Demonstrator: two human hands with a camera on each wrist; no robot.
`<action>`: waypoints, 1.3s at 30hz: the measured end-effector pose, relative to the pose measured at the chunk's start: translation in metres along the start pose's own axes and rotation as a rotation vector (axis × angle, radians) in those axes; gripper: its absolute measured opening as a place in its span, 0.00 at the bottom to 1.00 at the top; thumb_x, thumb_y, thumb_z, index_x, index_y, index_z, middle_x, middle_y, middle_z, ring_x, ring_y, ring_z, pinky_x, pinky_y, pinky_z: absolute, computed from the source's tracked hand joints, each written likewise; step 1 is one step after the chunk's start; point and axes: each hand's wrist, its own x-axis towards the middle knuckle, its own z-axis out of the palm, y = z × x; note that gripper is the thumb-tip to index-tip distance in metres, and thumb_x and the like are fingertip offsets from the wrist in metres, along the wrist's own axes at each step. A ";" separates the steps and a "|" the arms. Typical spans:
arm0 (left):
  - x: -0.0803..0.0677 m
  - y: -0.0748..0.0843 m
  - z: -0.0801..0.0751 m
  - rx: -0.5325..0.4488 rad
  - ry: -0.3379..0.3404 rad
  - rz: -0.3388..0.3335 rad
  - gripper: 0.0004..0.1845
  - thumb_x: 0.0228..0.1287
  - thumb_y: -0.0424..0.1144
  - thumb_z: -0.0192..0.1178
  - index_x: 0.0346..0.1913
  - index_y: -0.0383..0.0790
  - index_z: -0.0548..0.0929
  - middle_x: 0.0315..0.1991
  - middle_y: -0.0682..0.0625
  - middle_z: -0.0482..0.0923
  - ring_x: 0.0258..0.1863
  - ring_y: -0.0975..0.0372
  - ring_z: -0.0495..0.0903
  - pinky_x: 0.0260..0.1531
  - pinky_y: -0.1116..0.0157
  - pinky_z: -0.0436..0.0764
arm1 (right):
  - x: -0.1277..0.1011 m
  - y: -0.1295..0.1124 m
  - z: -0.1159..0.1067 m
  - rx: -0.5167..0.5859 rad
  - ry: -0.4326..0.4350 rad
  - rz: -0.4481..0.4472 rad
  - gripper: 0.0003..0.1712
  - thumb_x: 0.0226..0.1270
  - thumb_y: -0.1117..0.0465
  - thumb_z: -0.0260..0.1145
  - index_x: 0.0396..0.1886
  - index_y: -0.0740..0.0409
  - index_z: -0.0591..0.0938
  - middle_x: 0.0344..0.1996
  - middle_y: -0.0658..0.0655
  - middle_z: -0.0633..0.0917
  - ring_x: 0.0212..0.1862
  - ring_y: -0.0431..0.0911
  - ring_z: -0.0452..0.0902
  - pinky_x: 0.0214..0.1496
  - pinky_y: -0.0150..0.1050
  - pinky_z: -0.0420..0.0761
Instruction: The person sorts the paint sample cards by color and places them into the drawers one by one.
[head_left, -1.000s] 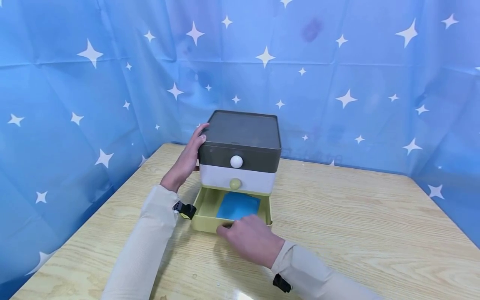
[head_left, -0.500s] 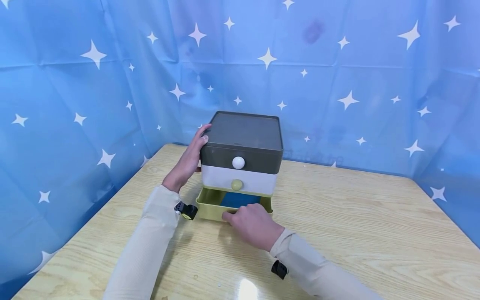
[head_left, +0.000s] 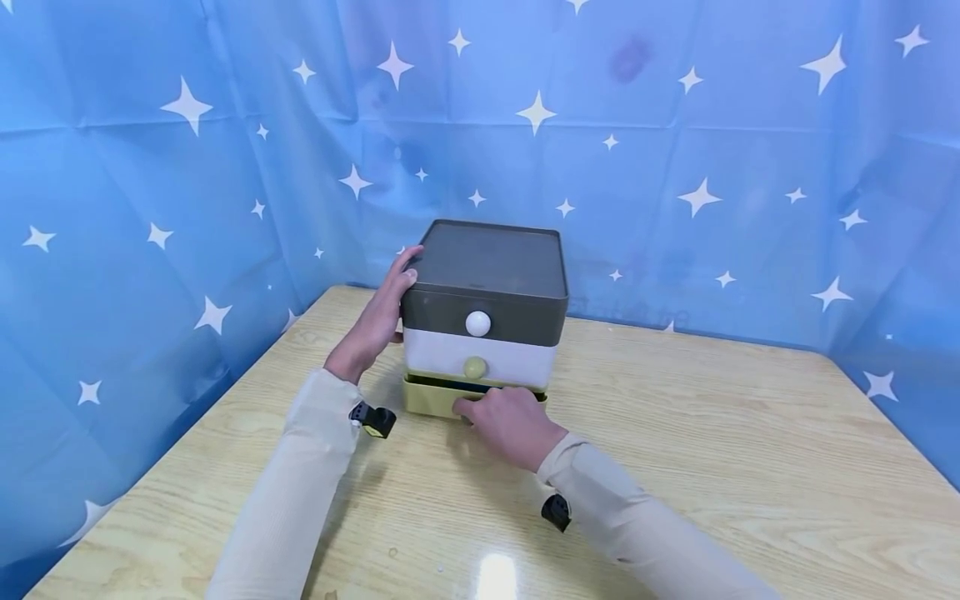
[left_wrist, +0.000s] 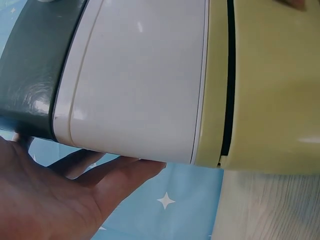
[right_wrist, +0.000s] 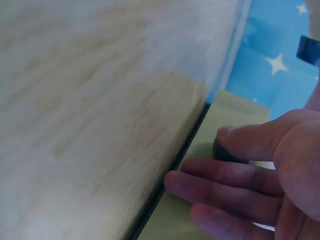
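Observation:
A small three-tier drawer unit (head_left: 487, 262) stands on the table, dark grey above, white in the middle and yellow-green below. My left hand (head_left: 372, 321) rests against its left side, fingers extended; in the left wrist view those fingers (left_wrist: 125, 182) lie along the side wall. The bottom yellow-green drawer (head_left: 431, 398) sticks out slightly, a narrow dark gap showing above its front. With thumb and fingers, my right hand (head_left: 510, 425) pinches that drawer's dark knob (right_wrist: 225, 152), seen in the right wrist view. What lies inside the drawer is hidden.
A white knob (head_left: 477, 323) is on the top drawer and a green knob (head_left: 475, 367) on the middle one. Behind the wooden table (head_left: 712, 442) hangs a blue curtain (head_left: 637, 192) with white stars.
The bottom drawer has slid inward, away from me, with my right hand moving along on its knob. The blue sheet inside it has gone out of sight. My left hand stays put.

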 end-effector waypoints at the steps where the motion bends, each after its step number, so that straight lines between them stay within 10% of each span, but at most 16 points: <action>1: 0.000 0.000 0.000 -0.002 -0.002 0.002 0.29 0.75 0.65 0.31 0.77 0.78 0.47 0.83 0.59 0.34 0.78 0.38 0.51 0.55 0.24 0.66 | 0.000 0.001 0.001 -0.003 0.006 0.001 0.10 0.63 0.63 0.71 0.40 0.42 0.86 0.14 0.47 0.81 0.14 0.39 0.71 0.13 0.34 0.66; 29: 0.001 0.003 0.006 -0.010 -0.025 -0.003 0.29 0.76 0.64 0.30 0.77 0.77 0.46 0.83 0.60 0.32 0.79 0.39 0.49 0.57 0.25 0.65 | -0.007 0.011 0.002 0.037 0.031 0.009 0.14 0.60 0.61 0.74 0.44 0.44 0.84 0.16 0.47 0.81 0.17 0.40 0.72 0.14 0.34 0.67; 39: -0.002 0.003 -0.003 0.003 -0.037 -0.005 0.29 0.77 0.64 0.29 0.78 0.77 0.44 0.83 0.55 0.35 0.78 0.37 0.52 0.58 0.26 0.66 | -0.044 0.039 -0.044 0.548 -0.322 -0.057 0.22 0.69 0.59 0.67 0.61 0.55 0.81 0.42 0.53 0.90 0.37 0.35 0.86 0.42 0.30 0.83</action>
